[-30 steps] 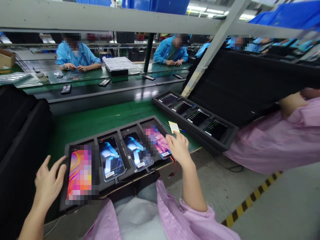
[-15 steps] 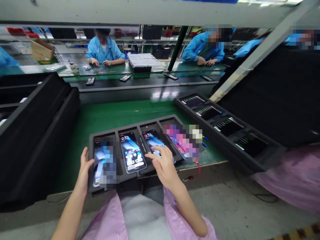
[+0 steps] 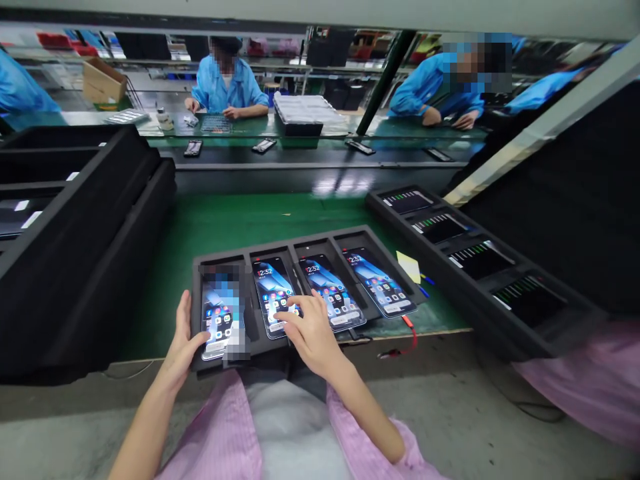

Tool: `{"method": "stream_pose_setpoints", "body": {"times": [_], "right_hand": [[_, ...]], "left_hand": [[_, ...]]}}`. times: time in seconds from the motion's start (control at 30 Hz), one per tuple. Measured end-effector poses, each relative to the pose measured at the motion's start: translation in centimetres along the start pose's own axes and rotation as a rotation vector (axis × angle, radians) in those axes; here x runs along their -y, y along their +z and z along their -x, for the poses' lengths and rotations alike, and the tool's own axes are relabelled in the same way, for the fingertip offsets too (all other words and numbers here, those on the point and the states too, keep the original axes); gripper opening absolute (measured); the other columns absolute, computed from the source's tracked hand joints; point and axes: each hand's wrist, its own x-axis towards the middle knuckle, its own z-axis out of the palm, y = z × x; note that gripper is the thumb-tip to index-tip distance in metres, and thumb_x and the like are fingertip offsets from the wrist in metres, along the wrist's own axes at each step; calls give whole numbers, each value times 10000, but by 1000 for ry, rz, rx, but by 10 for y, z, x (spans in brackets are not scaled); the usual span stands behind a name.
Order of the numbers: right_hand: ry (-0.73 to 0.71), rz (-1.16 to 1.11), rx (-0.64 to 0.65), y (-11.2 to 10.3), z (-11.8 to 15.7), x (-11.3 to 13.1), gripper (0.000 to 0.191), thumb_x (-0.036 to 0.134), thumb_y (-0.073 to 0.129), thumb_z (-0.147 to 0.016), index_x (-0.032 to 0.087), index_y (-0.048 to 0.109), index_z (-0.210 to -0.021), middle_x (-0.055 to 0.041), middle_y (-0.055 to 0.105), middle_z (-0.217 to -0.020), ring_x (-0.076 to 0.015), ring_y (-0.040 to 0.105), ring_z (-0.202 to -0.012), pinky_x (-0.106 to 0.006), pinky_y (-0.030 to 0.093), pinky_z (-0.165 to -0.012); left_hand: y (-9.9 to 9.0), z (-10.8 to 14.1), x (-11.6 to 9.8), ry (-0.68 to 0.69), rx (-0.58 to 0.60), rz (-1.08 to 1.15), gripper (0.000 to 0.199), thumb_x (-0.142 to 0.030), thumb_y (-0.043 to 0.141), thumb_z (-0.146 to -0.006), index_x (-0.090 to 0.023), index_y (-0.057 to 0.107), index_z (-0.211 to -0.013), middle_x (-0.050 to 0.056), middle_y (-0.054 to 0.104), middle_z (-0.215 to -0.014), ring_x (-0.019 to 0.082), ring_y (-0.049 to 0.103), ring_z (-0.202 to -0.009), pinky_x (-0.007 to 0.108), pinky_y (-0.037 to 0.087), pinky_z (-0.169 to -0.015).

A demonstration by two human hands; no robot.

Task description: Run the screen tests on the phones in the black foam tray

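Observation:
A black foam tray (image 3: 250, 257) lies at the front edge of the green table, with several lit smartphones side by side in its compartments. My left hand (image 3: 184, 343) grips the tray's left end, its thumb beside the leftmost phone (image 3: 217, 313). Over the lower part of the second phone (image 3: 267, 283) is my right hand (image 3: 313, 337), fingers apart, a fingertip at the screen; it holds nothing. The third phone (image 3: 330, 287) lies just right of that hand, partly covered by it. A home screen with icons shows on the rightmost phone (image 3: 383, 283).
Another foam tray (image 3: 440, 250) of phones with striped test screens stands at right. Stacked black trays (image 3: 125, 220) fill the left. A yellow note (image 3: 409, 267) and a red cable (image 3: 411, 333) are near my tray. Beyond, people in blue work along a conveyor (image 3: 310, 153) carrying phone parts.
My right hand has moved left from the third phone to the second. The rightmost phone's pink picture has given way to a home screen, and icons now show on the leftmost phone.

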Motion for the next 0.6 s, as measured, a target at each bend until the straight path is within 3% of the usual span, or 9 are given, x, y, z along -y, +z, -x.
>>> {"method": "stream_pose_setpoints", "body": {"times": [0.23,0.47,0.6], "right_hand": [[-15,127,73,1,-2,4,286,359,407,-920,290,682,-959,-69,544,-1157,-229,439,-1093,-519,197,-1047],[235,194,-308,-25,23,-24,435,312,258,-949,237,684,-910,-74,563,-975,-201,492,-985,-468,260,-1025],[331,248,-283,-26,37,-30,362,290,325,-931,248,683,-896,-73,567,-1000,-215,477,-1001,-472,268,-1005]], "left_hand": [[-5,-2,4,-72,38,132,697,-389,371,-831,-369,-22,-1406,50,121,-1523,248,223,-1352,454,295,-1069],[-5,-9,9,-149,-8,46,659,-494,328,-851,-419,-54,-1383,44,78,-1530,286,238,-1331,465,371,-1024],[-11,-14,19,-57,56,-124,671,-455,319,-858,-408,-104,-1377,84,74,-1528,304,318,-1291,454,454,-950]]}}
